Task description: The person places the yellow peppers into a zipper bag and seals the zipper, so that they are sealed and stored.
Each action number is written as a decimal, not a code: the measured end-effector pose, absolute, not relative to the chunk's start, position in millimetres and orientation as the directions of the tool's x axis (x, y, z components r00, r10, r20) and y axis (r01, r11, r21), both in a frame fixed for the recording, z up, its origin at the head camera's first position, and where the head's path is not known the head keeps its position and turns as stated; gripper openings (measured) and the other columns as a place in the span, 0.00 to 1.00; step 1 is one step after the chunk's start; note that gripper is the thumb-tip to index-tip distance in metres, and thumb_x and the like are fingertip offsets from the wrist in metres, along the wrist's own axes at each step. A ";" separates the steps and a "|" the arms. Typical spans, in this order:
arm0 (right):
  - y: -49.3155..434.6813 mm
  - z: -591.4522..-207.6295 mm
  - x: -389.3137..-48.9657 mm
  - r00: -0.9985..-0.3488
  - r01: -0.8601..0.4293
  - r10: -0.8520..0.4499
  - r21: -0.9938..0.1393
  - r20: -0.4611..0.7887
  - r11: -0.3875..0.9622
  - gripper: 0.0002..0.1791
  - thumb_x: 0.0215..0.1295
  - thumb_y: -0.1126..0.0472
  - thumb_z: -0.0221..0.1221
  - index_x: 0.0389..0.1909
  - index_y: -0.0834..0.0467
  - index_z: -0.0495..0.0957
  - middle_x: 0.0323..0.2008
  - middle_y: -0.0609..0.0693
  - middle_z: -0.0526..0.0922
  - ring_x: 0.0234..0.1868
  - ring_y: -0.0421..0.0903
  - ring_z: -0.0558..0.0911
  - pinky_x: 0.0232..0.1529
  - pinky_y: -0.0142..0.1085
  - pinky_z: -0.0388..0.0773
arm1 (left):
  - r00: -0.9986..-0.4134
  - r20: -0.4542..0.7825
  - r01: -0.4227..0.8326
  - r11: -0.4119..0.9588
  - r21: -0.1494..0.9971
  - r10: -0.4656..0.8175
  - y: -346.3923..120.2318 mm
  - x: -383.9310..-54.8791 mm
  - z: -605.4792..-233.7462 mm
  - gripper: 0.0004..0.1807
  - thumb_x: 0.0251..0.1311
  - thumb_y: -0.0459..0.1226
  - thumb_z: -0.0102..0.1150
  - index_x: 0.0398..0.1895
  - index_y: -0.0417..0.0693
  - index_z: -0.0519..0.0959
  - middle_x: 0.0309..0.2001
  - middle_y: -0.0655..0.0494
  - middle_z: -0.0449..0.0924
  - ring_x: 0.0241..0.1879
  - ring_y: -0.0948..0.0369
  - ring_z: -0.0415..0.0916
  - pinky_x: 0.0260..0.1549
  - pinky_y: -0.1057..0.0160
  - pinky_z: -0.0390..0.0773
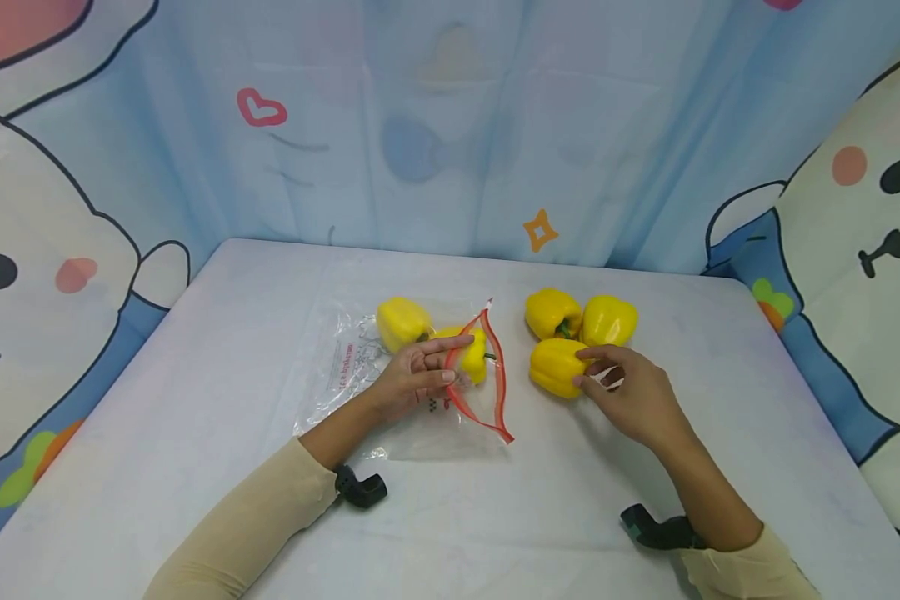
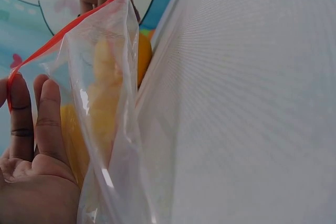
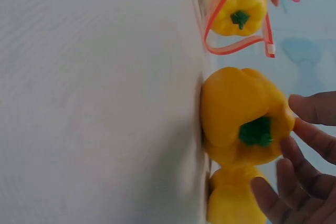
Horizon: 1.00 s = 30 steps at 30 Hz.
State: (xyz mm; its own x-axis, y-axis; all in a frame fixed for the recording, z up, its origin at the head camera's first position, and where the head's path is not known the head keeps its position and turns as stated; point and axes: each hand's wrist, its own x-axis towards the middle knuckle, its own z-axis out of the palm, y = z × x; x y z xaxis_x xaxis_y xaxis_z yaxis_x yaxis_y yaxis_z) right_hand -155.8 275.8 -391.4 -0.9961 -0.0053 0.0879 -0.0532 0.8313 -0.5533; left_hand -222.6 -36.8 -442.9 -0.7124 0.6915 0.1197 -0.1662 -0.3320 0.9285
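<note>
A clear zip bag [image 1: 412, 443] with a red zip edge [image 1: 501, 375] lies on the table, its mouth gaping to the right. Inside it are two yellow bell peppers, one at the back [image 1: 403, 322] and one near the mouth [image 1: 474, 358]. My left hand [image 1: 412, 379] holds the red edge between thumb and finger, its other fingers fairly straight in the left wrist view. Right of the bag, my right hand [image 1: 633, 396] touches the stem end of a yellow bell pepper [image 3: 228, 106] with thumb and fingertips. That pepper rests on the table; the fingers are spread, not wrapped round it.
Two more yellow bell peppers, one left [image 1: 549, 311] and one right [image 1: 610, 320], stand just behind the touched one. A white cloth covers the table [image 1: 495, 533]. Behind it hangs a blue patterned curtain [image 1: 435, 125]. Black mounts sit at both wrists.
</note>
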 end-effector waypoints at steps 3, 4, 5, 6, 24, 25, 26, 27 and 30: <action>276.7 -395.1 -156.5 -0.989 -0.062 0.026 -0.556 0.148 0.829 0.21 0.64 0.57 0.65 0.57 0.59 0.79 0.50 0.62 0.76 0.46 0.58 0.77 0.45 0.53 0.82 | -0.715 0.111 -0.167 -0.322 0.932 0.691 -36.5 -223.0 -443.7 0.47 0.55 0.46 0.71 0.73 0.37 0.59 0.37 0.59 0.88 0.41 0.65 0.85 0.37 0.71 0.83; 276.9 -396.3 -156.8 -0.986 -0.065 0.033 -0.563 0.161 0.824 0.22 0.63 0.57 0.65 0.57 0.59 0.79 0.52 0.63 0.75 0.48 0.59 0.77 0.47 0.54 0.82 | -0.715 0.109 -0.166 -0.319 0.933 0.690 -36.4 -223.1 -443.8 0.48 0.54 0.47 0.72 0.73 0.37 0.59 0.37 0.59 0.88 0.41 0.65 0.85 0.37 0.71 0.83; 277.5 -397.7 -157.5 -0.985 -0.070 0.036 -0.573 0.171 0.816 0.22 0.63 0.57 0.65 0.57 0.59 0.79 0.54 0.64 0.73 0.50 0.61 0.76 0.48 0.56 0.81 | -0.716 0.108 -0.165 -0.318 0.934 0.690 -36.4 -223.3 -444.1 0.48 0.54 0.47 0.72 0.73 0.37 0.59 0.37 0.59 0.88 0.41 0.65 0.85 0.37 0.71 0.83; 278.1 -398.8 -158.2 -0.984 -0.075 0.035 -0.588 0.173 0.806 0.22 0.64 0.57 0.65 0.58 0.59 0.78 0.56 0.64 0.72 0.52 0.61 0.75 0.50 0.57 0.80 | -0.717 0.108 -0.163 -0.316 0.935 0.689 -36.3 -223.3 -444.2 0.48 0.55 0.47 0.71 0.73 0.37 0.59 0.37 0.59 0.88 0.41 0.65 0.85 0.38 0.71 0.83; 286.7 -411.1 -164.9 -0.996 -0.088 -0.050 -0.688 0.075 0.720 0.28 0.64 0.51 0.65 0.65 0.51 0.74 0.66 0.59 0.70 0.64 0.62 0.71 0.60 0.60 0.73 | -0.724 0.104 -0.158 -0.310 0.937 0.682 -36.8 -222.1 -442.5 0.46 0.55 0.46 0.71 0.73 0.38 0.60 0.38 0.59 0.88 0.41 0.65 0.86 0.39 0.71 0.83; 286.2 -411.6 -164.8 -0.996 -0.083 -0.049 -0.688 0.069 0.721 0.29 0.63 0.50 0.65 0.65 0.50 0.74 0.67 0.59 0.70 0.65 0.61 0.71 0.60 0.60 0.73 | -0.723 0.105 -0.160 -0.313 0.936 0.683 -36.7 -222.2 -442.6 0.47 0.55 0.47 0.71 0.73 0.38 0.60 0.38 0.59 0.88 0.41 0.65 0.86 0.39 0.71 0.83; 285.8 -412.2 -164.8 -0.997 -0.075 -0.046 -0.686 0.060 0.724 0.30 0.63 0.49 0.65 0.66 0.50 0.73 0.67 0.59 0.69 0.66 0.62 0.69 0.60 0.60 0.73 | -0.723 0.105 -0.161 -0.315 0.935 0.683 -36.6 -222.2 -442.7 0.47 0.54 0.47 0.72 0.73 0.38 0.60 0.38 0.59 0.88 0.41 0.65 0.86 0.38 0.71 0.83; 285.5 -412.9 -164.7 -0.998 -0.066 -0.042 -0.683 0.051 0.727 0.31 0.63 0.48 0.65 0.67 0.49 0.72 0.68 0.60 0.68 0.67 0.62 0.68 0.60 0.60 0.73 | -0.722 0.106 -0.162 -0.317 0.935 0.684 -36.4 -222.2 -442.8 0.47 0.54 0.47 0.72 0.73 0.38 0.60 0.38 0.59 0.88 0.41 0.65 0.86 0.38 0.71 0.83; 284.3 -414.4 -164.3 -0.999 -0.047 -0.029 -0.674 0.038 0.738 0.33 0.62 0.47 0.66 0.68 0.48 0.71 0.69 0.60 0.67 0.69 0.63 0.66 0.62 0.61 0.71 | -0.720 0.107 -0.165 -0.319 0.933 0.685 -36.3 -222.3 -443.3 0.48 0.54 0.47 0.72 0.73 0.37 0.60 0.38 0.59 0.87 0.41 0.65 0.86 0.38 0.71 0.83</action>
